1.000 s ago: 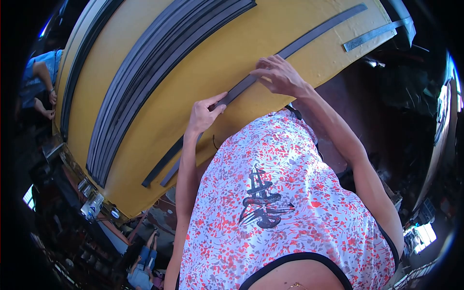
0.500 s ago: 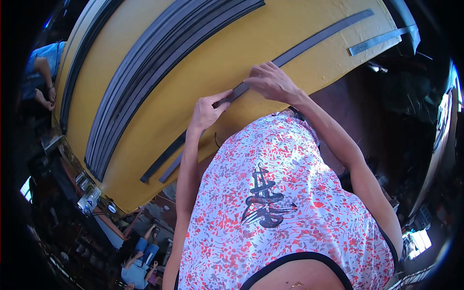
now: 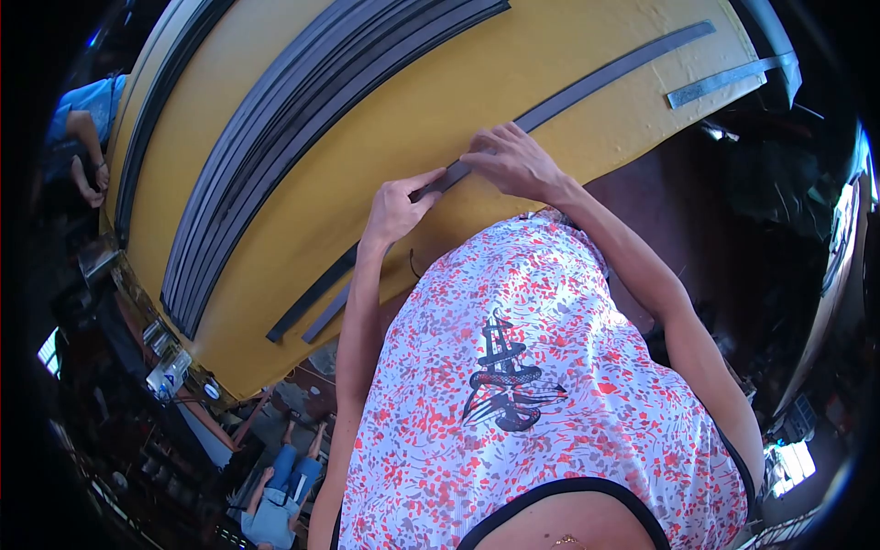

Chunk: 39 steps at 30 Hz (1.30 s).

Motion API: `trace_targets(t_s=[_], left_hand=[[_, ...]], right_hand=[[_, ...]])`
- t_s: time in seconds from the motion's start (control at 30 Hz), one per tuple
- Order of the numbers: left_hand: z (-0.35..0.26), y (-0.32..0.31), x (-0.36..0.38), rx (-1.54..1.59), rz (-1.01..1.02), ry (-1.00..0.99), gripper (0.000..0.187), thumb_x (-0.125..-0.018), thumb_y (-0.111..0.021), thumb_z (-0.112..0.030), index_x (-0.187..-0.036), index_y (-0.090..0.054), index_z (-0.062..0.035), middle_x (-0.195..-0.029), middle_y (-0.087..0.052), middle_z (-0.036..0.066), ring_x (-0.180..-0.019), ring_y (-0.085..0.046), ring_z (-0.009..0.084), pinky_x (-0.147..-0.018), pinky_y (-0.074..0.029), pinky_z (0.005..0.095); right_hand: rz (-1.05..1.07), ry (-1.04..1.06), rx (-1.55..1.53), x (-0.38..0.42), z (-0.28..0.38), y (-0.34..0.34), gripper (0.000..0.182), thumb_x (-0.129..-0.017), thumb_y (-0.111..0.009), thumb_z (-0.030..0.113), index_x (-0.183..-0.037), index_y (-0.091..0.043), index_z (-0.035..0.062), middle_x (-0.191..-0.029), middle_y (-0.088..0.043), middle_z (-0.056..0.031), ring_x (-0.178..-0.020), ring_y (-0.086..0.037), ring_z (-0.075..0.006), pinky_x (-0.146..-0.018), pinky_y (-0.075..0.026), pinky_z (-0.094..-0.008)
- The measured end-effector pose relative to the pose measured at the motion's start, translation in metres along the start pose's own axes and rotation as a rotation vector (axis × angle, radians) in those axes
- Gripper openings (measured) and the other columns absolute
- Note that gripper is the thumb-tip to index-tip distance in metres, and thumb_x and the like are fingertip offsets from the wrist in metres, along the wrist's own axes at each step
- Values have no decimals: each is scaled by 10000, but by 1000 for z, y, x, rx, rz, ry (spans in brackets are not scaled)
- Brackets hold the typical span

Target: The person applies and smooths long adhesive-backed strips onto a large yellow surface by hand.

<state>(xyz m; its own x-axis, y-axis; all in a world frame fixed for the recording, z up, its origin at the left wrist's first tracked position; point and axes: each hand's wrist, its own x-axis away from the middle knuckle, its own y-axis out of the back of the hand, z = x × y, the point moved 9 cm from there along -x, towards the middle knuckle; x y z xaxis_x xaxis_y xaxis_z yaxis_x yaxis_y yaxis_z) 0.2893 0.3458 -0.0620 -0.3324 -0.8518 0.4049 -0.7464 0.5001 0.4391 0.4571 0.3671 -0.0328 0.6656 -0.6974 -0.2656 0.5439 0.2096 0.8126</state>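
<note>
A long, flat dark grey strip (image 3: 616,71) lies slantwise across the yellow tabletop (image 3: 431,110), passing beneath both hands. My left hand (image 3: 396,211) is closed on the strip's edge, thumb and index finger pinching it. Just up and to the right, my right hand (image 3: 515,162) has its fingers bent over the same strip, partly hiding it. Only a short stretch of strip shows between the hands. Beyond my left forearm, two strip ends (image 3: 313,295) appear side by side; whether they join the held strip is hidden.
A thick bundle of similar strips (image 3: 266,151) curves along the table's far side, with another dark strip (image 3: 137,137) behind it. A grey metal-looking strip (image 3: 724,81) crosses the right corner. One person (image 3: 87,137) is at the left edge, another (image 3: 275,504) at lower left.
Both hands keep almost the same place and grip on the strip. The view has shifted very slightly. At lower left, the other person's body and legs have changed position.
</note>
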Motion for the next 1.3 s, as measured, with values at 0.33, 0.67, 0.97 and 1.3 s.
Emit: trace_targets(t_s=[0.33,0.67,0.97,1.3], left_hand=[[12,-2,-1,17,21,77,403,-893,-697,-88,-1295,-674,-104,-815,-706,44,-713,-604,76,-717,-505,256],[-15,-19,-9,21,-108,-249,397,-873,-707,-130,-1268,-680,-100,-1189,-716,136,-990,-702,211,-902,-526,325],[-23,-27,-26,-48,17,-21,386,-857,-689,-119,-1241,-696,-83,-1170,-717,157,-1034,-698,277,-929,-522,345],[-56,-36,-44,131,-18,-216,394,-885,-695,-83,-1272,-654,-19,-1146,-720,133,-894,-692,203,-821,-544,315]], right_hand=[[277,-30,118,22,5,-30,686,-931,-600,483,-1542,-369,276,-1638,-261,-62,-1511,-243,-259,-1257,-128,-489],[153,-172,329,65,-78,43,512,-981,-579,349,-1476,-504,240,-1637,-276,-87,-1511,-246,-290,-1231,-168,-478],[-90,-417,409,87,-129,99,536,-993,-592,307,-1492,-469,153,-1599,-331,-141,-1457,-330,-365,-1189,-247,-512],[-31,-249,-37,22,-51,52,280,-817,-752,106,-1095,-738,134,-1027,-656,-57,-987,-621,-269,-878,-488,-394]])
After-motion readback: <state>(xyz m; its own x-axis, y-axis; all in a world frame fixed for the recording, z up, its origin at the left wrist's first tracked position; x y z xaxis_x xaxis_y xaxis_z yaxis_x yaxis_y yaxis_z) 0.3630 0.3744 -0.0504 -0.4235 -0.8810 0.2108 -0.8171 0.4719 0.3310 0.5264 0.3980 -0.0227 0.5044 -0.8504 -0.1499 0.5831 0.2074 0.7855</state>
